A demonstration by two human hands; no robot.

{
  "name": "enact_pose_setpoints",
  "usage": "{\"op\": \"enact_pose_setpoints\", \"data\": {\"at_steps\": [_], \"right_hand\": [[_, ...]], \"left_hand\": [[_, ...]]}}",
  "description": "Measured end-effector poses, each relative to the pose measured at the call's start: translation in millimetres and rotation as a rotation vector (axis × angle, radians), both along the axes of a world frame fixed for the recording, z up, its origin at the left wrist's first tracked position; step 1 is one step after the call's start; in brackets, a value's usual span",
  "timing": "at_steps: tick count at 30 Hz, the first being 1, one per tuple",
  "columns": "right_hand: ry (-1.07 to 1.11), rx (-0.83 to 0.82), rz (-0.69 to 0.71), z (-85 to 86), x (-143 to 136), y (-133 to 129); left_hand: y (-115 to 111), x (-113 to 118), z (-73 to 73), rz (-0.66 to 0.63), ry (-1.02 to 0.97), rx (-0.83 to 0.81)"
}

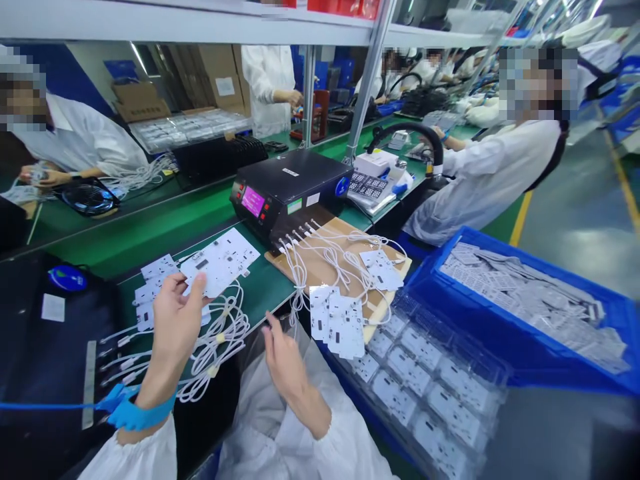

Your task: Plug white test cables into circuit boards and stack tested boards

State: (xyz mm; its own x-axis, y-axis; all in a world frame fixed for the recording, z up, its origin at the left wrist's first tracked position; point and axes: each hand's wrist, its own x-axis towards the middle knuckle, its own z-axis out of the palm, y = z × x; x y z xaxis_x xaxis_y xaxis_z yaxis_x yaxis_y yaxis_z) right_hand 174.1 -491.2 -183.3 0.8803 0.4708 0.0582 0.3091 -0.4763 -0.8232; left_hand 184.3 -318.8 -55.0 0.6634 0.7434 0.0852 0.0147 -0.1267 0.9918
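Observation:
My left hand, with a blue strap on its wrist, is closed on the edge of a white circuit board. The board is tilted above the green bench, face toward me. Below it lie more white boards and coiled white cables, whose plugs run to the black box at left. My right hand hovers over my lap with nothing visible in it, thumb and forefinger a little apart; its other fingers are partly hidden. To its right, several white boards hang over the edge of a brown board.
A black tester with a lit pink screen stands behind the brown board, cables plugged into its front. Clear trays of white boards lie at lower right, beside a blue bin full of pieces. A co-worker sits at right; others work opposite.

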Motion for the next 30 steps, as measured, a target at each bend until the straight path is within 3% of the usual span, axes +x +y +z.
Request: {"op": "enact_pose_setpoints", "data": {"at_steps": [3,6,8,9,12,15,18,21,24,30], "right_hand": [[-0.103,-0.171,0.242,-18.6,-31.3,-26.1],[-0.253,-0.254,0.397,-6.6,-37.5,-57.7],[-0.361,-0.232,0.406,17.8,-17.8,-77.1],[-0.444,-0.246,0.348,31.4,-1.7,-84.6],[-0.666,-0.443,0.214,62.2,56.7,-95.2],[-0.693,-0.668,0.317,69.3,103.9,-91.2],[-0.614,-0.782,0.457,67.7,126.7,-86.5],[-0.475,-0.784,0.469,74.4,137.3,-92.7],[-0.368,-0.717,0.357,86.9,151.5,-106.9],[-0.256,-0.26,0.102,93.4,181.6,-118.8]], "left_hand": [[-18.5,-2.9,9.7,-0.105,0.08,-0.086],[-40.3,-3.3,8.6,-0.21,0.134,-0.147],[-52.7,-1.5,4.3,-0.265,0.136,-0.126],[-57.9,0.1,1.6,-0.289,0.122,-0.104],[-70.8,8.4,-6.6,-0.357,0.052,0.004],[-81.0,20.3,-13.7,-0.409,0.101,0.185],[-89.6,32.8,-19.4,-0.422,0.162,0.313],[-96.4,44.0,-25.8,-0.417,0.127,0.386],[-101.7,53.8,-33.6,-0.418,0.073,0.449],[-112.2,70.6,-47.9,-0.475,0.045,0.557]]}}
